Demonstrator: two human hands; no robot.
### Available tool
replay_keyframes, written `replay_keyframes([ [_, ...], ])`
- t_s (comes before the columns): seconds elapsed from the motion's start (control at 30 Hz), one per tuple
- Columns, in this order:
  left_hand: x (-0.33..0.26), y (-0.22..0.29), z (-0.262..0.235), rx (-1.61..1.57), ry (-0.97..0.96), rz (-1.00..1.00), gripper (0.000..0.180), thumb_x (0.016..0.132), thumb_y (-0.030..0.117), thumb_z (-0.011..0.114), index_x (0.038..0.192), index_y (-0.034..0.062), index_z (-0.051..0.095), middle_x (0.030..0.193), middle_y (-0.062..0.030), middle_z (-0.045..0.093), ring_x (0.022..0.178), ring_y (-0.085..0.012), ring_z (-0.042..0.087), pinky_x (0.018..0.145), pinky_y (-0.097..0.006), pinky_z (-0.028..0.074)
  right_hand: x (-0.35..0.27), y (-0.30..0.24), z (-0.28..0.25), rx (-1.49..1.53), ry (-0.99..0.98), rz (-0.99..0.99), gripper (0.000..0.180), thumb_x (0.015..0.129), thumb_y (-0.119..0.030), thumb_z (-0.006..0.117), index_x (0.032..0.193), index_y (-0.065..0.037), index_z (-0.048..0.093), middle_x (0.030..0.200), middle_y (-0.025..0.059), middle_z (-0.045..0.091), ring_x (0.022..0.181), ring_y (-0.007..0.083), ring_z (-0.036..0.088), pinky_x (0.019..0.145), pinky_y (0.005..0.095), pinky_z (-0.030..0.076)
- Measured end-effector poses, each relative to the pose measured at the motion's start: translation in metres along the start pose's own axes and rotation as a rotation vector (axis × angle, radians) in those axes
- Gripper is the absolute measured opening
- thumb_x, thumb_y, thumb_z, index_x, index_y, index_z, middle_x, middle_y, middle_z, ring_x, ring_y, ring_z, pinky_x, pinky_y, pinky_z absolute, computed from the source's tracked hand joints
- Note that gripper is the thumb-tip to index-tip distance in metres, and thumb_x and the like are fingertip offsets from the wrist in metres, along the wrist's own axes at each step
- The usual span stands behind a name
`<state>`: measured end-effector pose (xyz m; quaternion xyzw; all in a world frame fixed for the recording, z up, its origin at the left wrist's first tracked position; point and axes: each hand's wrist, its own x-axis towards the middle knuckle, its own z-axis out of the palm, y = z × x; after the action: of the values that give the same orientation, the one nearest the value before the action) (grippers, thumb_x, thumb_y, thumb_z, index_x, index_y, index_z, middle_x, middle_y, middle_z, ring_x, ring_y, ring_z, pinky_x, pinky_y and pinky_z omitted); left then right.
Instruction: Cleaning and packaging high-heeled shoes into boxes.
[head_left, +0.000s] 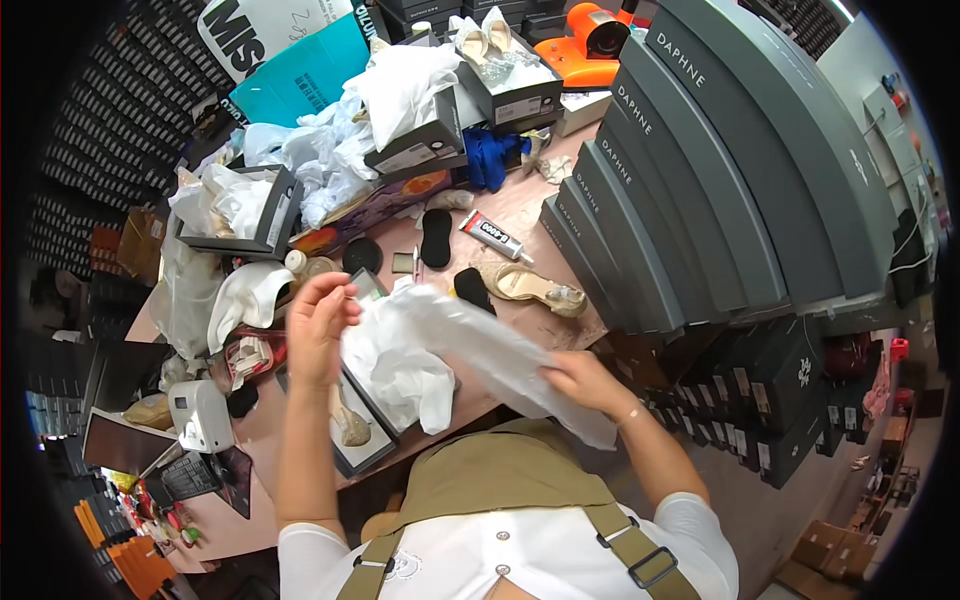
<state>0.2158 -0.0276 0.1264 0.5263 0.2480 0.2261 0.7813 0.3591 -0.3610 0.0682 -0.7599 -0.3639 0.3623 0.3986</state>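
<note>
"So, how far along does the work in the head view look?"

"Partway, I'd judge. An open shoe box (372, 458) lies at the near edge of the table (465, 400), with one beige shoe (351, 426) visible in its near end. Crumpled white paper (392, 362) heaps over the far part and spills past the side, so the wrapping seems loose and unfinished."

"And the hands?"

"The right hand (583, 383) pinches the end of a thin white sheet (492, 348), which stretches in the air from beside the crumpled paper to just above the person's lap. The left hand (322, 325) is raised above the box, fingers loosely curled; it's blurred, so I can't tell whether it grips anything."

"What's left, then?"

"Settling that sheet and closing the box, probably. A glittery shoe (530, 287) lies outside on the table, near a glue tube (493, 236); it may be the mate, but I can't be sure."

"What about the other containers?"

"Beyond the left hand, a grey box (277, 222) stands open, full of white wrapping (238, 195). Farther back, another open box (418, 150) has white paper (405, 88) bulging over its rim, and beside it a dark box (520, 104) carries pale shoes (484, 38) and clear wrap. The tall stack of grey boxes (640, 215) on the right shows no contents."
</note>
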Motion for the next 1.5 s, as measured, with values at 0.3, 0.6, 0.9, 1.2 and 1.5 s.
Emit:
replay_keyframes([
  [0.3,0.030,-0.331,0.150,-0.642,0.148,-0.856,0.042,0.091,0.026,0.059,0.124,0.0040,0.045,0.108,-0.0118,0.054,0.104,-0.0268,0.054,0.091,-0.039,0.047,-0.078,-0.015,-0.054,-0.241,0.446,0.074,0.015,0.081,-0.004,0.059,0.093,0.004,0.062,0.083,0.0164,0.061,0.074,0.0294,0.062,0.067,0.0327,0.048],
  [0.6,0.003,-0.277,0.143,-0.895,-0.210,-0.904,0.028,0.086,0.021,0.059,0.110,0.0064,0.055,0.094,-0.0080,0.062,0.090,-0.0196,0.061,0.075,-0.036,0.052,-0.065,-0.070,-0.067,-0.502,0.565,-0.132,0.021,0.077,0.003,0.057,0.098,0.001,0.060,0.080,0.0190,0.055,0.072,0.0377,0.057,0.063,0.0397,0.047],
  [0.9,-0.134,-0.059,-0.046,-0.183,-0.570,-0.326,0.087,0.078,0.030,0.068,0.145,0.0036,0.020,0.136,-0.0090,0.042,0.124,-0.0177,0.040,0.104,-0.031,0.031,0.097,-0.128,0.036,-1.032,0.154,-0.498,0.061,0.074,-0.003,0.057,0.133,-0.018,0.046,0.078,0.0094,0.055,0.066,0.0277,0.061,0.055,0.0379,0.048],
  [1.2,-0.243,-0.105,-0.124,-0.338,-0.220,-0.653,0.072,0.095,0.059,0.028,0.123,-0.0032,0.052,0.101,-0.0064,0.063,0.086,-0.0131,0.062,0.077,-0.024,0.049,0.130,-0.200,0.260,-0.885,-0.593,-1.154,0.056,0.078,-0.007,0.054,0.133,-0.011,0.045,0.073,0.0091,0.055,0.057,0.0266,0.059,0.050,0.0364,0.048],
  [1.5,-0.220,-0.097,-0.109,-0.490,0.407,-0.184,0.036,0.092,0.032,0.057,0.109,0.0005,0.055,0.104,-0.0088,0.059,0.087,-0.0159,0.062,0.070,-0.028,0.053,0.129,-0.201,0.230,-0.537,-0.692,-0.781,0.054,0.075,-0.008,0.060,0.127,-0.008,0.050,0.086,0.0170,0.064,0.071,0.0332,0.064,0.064,0.0398,0.051],
])
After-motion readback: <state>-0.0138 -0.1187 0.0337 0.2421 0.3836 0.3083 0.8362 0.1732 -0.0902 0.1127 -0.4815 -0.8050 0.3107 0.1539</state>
